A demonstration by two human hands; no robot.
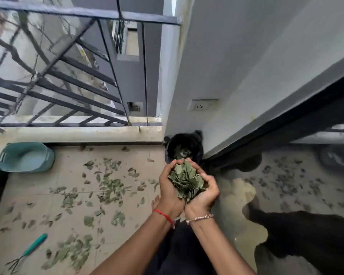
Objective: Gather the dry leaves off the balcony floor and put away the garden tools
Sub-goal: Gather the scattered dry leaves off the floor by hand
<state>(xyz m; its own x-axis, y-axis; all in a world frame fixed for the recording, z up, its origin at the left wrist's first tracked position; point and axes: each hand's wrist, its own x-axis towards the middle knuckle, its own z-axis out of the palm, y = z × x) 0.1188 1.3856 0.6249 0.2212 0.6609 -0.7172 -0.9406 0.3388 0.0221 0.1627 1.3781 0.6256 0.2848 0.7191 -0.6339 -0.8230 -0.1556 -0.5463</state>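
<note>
Both hands, the left hand (pixel 170 187) and right hand (pixel 204 192), are cupped together, their grip closed around one bunch of dry leaves (pixel 186 180) just before one black bin bag (pixel 182 148). Many loose leaves (pixel 107 187) litter the floor (pixel 38 199), with one teal basin (pixel 26 156) and one hand rake (pixel 27 253).

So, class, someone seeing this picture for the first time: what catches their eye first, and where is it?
The two hands, left hand and right hand, cupped around a heap of dry leaves at centre, just before the black bin bag in the corner. Then the scattered leaves across the floor, left, with a green-handled hand rake at lower left.
</note>
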